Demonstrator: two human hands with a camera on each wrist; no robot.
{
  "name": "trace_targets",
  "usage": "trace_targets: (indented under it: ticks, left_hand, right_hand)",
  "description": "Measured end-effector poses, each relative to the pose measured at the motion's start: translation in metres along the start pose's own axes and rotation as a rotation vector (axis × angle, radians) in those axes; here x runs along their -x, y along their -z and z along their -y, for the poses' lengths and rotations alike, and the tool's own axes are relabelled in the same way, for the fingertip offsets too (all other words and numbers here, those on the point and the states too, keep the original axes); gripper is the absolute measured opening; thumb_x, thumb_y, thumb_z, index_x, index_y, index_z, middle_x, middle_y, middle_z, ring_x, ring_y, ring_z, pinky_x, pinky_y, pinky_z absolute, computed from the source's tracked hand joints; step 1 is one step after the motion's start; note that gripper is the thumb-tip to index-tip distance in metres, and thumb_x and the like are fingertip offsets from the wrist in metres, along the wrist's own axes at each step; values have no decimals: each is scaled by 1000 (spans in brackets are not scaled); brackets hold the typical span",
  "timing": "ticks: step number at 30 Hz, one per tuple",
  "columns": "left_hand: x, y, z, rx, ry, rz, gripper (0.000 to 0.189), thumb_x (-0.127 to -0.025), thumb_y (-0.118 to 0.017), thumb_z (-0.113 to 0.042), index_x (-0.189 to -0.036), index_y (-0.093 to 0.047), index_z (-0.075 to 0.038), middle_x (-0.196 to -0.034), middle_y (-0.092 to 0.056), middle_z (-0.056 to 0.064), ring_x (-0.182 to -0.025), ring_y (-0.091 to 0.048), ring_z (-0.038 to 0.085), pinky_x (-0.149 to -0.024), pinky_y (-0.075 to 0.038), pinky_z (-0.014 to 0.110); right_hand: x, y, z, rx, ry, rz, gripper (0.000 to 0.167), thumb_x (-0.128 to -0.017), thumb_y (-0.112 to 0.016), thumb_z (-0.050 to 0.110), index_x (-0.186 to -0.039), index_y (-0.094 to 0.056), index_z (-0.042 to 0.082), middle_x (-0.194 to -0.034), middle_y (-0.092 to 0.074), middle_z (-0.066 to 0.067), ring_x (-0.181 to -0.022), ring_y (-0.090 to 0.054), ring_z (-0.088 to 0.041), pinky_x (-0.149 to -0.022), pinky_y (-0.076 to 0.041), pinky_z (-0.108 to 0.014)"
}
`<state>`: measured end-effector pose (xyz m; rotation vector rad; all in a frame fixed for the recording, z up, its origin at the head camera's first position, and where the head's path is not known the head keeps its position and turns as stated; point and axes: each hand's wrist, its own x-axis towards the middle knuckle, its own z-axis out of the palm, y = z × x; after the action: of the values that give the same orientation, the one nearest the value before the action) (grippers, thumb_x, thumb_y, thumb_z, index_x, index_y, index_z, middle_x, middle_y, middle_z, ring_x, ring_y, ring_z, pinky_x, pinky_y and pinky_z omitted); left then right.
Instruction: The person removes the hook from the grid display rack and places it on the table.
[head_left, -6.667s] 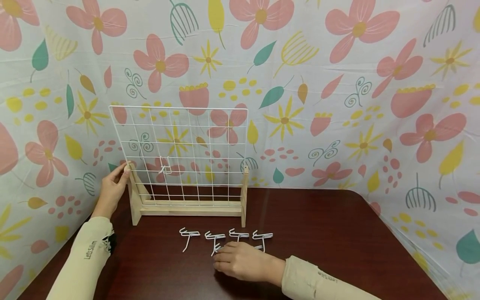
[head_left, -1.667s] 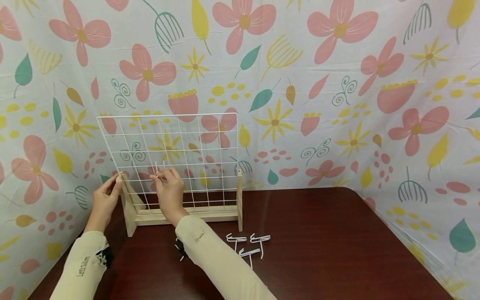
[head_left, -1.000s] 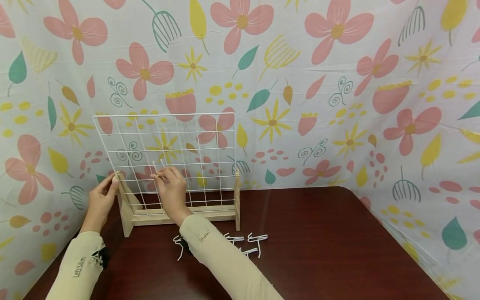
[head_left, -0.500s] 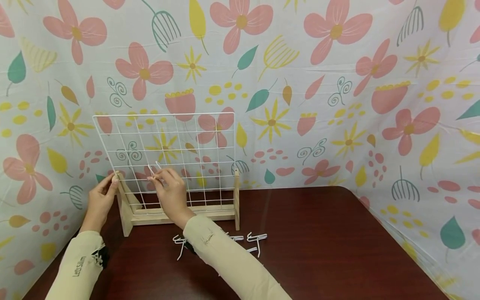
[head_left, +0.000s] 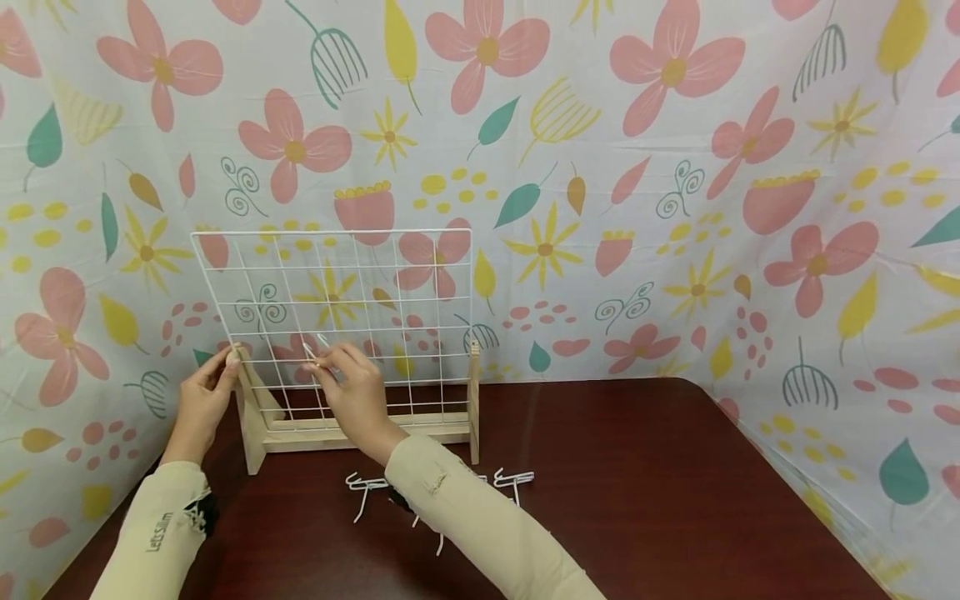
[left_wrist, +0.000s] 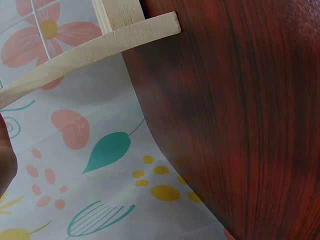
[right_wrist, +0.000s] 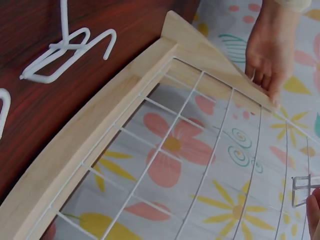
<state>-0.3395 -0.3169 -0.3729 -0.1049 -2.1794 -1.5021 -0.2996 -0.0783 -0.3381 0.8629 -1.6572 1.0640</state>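
A white wire grid (head_left: 330, 232) stands upright in a pale wooden stand (head_left: 427, 434) on the table. My left hand (head_left: 202, 408) holds the top of the stand's left upright between thumb and fingers; the right wrist view also shows this grip. At the lower left of the grid, my right hand (head_left: 358, 400) pinches a white wire hook (head_left: 323, 339), whose prongs point up. In the right wrist view, the hook's squared end (right_wrist: 301, 188) is against the grid wires; whether it is latched on cannot be told. My fingers cover part of it.
Several more white hooks (head_left: 513, 478) lie on the dark red-brown table (head_left: 637, 492) before the stand, some partly hidden under my right sleeve (head_left: 480, 517). A flower-patterned cloth (head_left: 570, 133) hangs close behind and at both sides.
My right hand has gone from the hooks on the table to the grid. Lately the hook it pinches has tilted and dropped slightly, as the wrist shifts right. My left hand keeps its hold.
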Motion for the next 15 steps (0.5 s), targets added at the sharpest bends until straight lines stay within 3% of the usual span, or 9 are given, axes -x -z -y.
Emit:
trace_targets:
  ticks: [15]
  left_hand:
    - [0,0,-1,10,-1,-2,54,-101,-48,-28,-145,-39,2,-144,-40,20,-113,-44,-7,-85,-39,3]
  right_hand:
    - [2,27,0,-19,58,60,14,-80,-78,7,-79,-64,5,-87,-65,-6,-85,-65,-14,-83,-47,-11]
